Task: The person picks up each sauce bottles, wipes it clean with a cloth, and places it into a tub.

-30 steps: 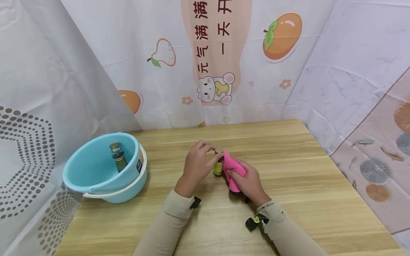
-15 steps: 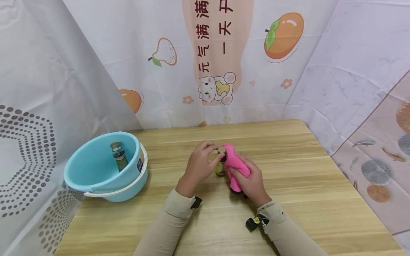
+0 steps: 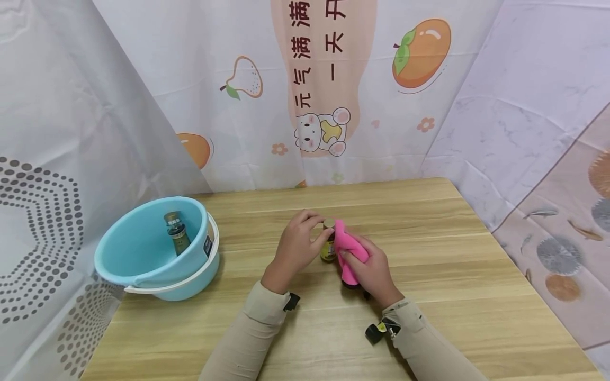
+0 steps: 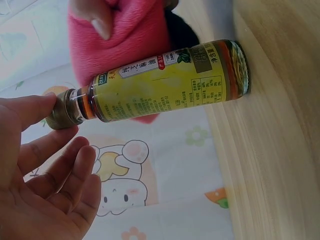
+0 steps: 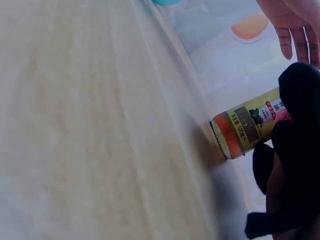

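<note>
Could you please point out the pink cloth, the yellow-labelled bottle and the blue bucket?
Pink cloth (image 4: 134,39), left wrist view, front surface.
Yellow-labelled bottle (image 4: 161,82), left wrist view, middle of label.
Blue bucket (image 3: 135,246), head view, inner wall.

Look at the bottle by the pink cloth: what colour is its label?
The label is mostly yellow; the left wrist view shows it best.
</note>
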